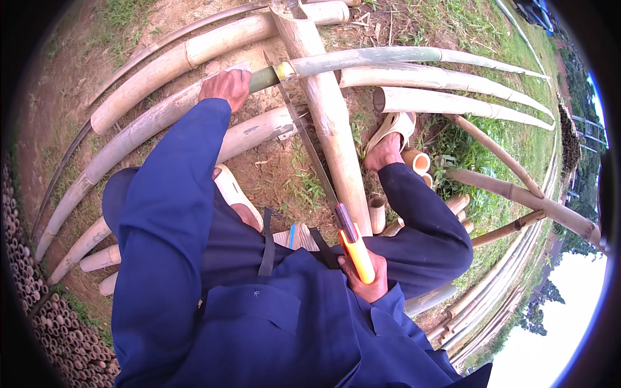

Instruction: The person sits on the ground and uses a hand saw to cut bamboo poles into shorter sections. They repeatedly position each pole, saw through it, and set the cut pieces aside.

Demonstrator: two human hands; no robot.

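Observation:
My left hand (226, 87) is closed over a long bamboo pole (158, 111), pressing on it just left of a handsaw (310, 145). In my right hand (370, 279), close to my lap, is the saw's orange-yellow handle. The thin blade slants away from me and crosses the pole at a greenish stretch, beside a pale yellow patch at a joint. Right of the blade, the pole lies across a thick bamboo support (331, 129). How deep the blade sits in the bamboo I cannot tell.
More bamboo poles (213, 48) lie beyond and to the right. Short cut pieces (377, 215) sit by my right leg, near my sandalled foot (388, 145). Stacked bamboo pieces (71, 336) fill the lower left. Crossed poles (517, 194) stand at the right.

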